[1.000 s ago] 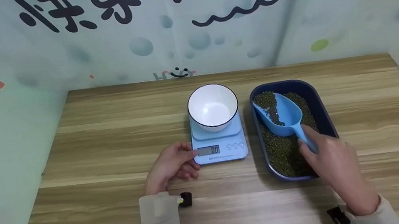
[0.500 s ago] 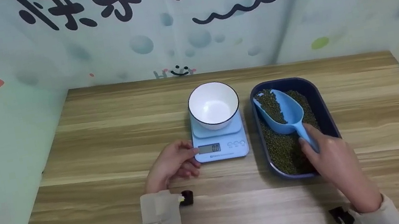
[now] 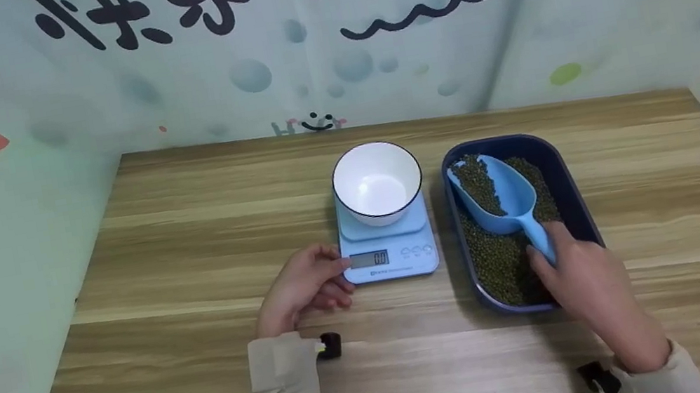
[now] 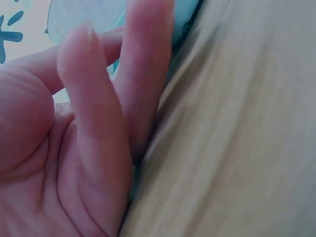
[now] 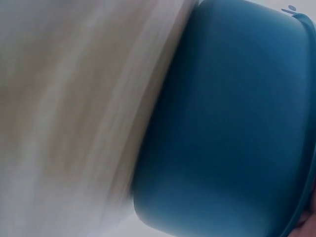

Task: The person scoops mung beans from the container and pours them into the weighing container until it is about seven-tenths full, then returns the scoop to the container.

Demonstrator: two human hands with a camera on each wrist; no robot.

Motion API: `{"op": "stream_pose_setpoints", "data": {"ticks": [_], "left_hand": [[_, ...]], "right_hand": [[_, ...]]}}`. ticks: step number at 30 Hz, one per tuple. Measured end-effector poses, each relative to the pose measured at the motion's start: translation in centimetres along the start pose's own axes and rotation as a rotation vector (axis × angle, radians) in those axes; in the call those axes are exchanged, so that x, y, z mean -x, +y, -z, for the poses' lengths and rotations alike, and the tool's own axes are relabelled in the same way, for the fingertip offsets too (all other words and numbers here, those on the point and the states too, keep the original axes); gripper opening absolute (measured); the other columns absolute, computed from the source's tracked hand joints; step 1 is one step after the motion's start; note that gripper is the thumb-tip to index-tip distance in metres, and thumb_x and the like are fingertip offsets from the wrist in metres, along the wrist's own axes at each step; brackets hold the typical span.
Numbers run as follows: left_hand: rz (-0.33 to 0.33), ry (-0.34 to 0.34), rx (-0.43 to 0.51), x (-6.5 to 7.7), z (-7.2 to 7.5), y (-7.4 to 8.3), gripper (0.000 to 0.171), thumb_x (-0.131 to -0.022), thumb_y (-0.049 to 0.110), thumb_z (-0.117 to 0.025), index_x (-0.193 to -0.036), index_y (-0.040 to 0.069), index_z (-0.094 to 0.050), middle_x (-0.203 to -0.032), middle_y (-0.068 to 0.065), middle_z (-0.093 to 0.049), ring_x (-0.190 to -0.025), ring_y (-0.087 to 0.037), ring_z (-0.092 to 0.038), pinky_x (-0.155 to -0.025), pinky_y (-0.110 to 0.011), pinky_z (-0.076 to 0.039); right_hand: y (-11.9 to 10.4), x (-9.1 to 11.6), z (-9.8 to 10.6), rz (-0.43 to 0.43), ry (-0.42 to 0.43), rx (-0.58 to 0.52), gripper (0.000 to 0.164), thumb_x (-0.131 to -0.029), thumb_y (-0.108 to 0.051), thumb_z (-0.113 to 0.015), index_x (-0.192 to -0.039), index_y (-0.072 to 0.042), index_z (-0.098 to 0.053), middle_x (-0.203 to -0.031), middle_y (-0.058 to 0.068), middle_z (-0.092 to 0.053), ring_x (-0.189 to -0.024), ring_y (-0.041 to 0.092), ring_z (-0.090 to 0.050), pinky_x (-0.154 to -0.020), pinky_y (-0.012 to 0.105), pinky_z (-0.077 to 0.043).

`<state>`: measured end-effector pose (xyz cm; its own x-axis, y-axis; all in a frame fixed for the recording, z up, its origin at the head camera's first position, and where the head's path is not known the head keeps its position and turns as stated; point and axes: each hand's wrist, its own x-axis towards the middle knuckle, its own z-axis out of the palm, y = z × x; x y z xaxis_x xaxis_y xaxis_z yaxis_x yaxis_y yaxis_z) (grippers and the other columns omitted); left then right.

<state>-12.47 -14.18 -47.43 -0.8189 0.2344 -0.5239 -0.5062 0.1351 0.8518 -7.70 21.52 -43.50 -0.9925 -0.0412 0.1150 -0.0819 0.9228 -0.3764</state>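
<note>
My right hand (image 3: 587, 274) grips the handle of a light-blue scoop (image 3: 518, 189). The scoop lies over a dark-blue tub (image 3: 572, 187) of small green mung beans (image 3: 501, 271), with a heap of beans toward its front lip. To the left, a white bowl (image 3: 377, 181) with a dark rim stands on a light-blue kitchen scale (image 3: 404, 262); no beans show inside the bowl. The display reads 0.0. My left hand (image 3: 304, 286) rests beside the scale, its thumb touching the left edge near the display. The left wrist view shows loose fingers (image 4: 98, 98) near the tabletop.
Wood-grain tabletop (image 3: 189, 252) surrounds the scale and tub. A printed cloth backdrop (image 3: 196, 87) rises behind the table's far edge. In the right wrist view, the tub's outer wall (image 5: 227, 118) fills much of the picture.
The scoop has tilted a little, and its beans have slid from the lip toward the middle of its bowl. My left hand keeps its place at the scale; the view has shifted slightly.
</note>
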Motion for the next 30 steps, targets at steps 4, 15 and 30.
{"op": "stream_pose_setpoints", "data": {"ticks": [4,15,30], "left_hand": [[0.011,0.009,-0.007,-0.08,0.02,-0.05,0.030,-0.089,0.025,-0.061,-0.110,0.008,-0.048,-0.085,-0.018,-0.066,-0.063,-0.023,-0.067,-0.050,-0.026,-0.053],[0.002,0.003,-0.007,-0.02,-0.04,0.03,0.032,-0.089,0.024,-0.062,-0.110,0.006,-0.048,-0.085,-0.018,-0.065,-0.061,-0.023,-0.067,-0.049,-0.026,-0.053],[0.006,0.000,-0.018,-0.07,-0.01,0.00,0.031,-0.089,0.025,-0.061,-0.111,0.007,-0.048,-0.086,-0.018,-0.066,-0.064,-0.024,-0.068,-0.050,-0.026,-0.053]], "right_hand": [[-0.02,-0.01,0.09,-0.005,-0.028,-0.002,0.034,-0.092,-0.026,-0.051,-0.114,0.001,-0.049,-0.056,0.005,-0.047,-0.043,0.018,-0.044,-0.038,0.029,-0.032],[0.21,0.11,-0.07,0.013,-0.003,-0.019,0.033,-0.092,-0.024,-0.053,-0.114,0.000,-0.049,-0.057,0.006,-0.048,-0.045,0.018,-0.044,-0.039,0.029,-0.033],[0.35,0.30,-0.22,0.041,0.057,-0.042,0.029,-0.092,-0.023,-0.054,-0.110,0.000,-0.050,-0.055,0.004,-0.044,-0.043,0.017,-0.042,-0.037,0.029,-0.031]]}}
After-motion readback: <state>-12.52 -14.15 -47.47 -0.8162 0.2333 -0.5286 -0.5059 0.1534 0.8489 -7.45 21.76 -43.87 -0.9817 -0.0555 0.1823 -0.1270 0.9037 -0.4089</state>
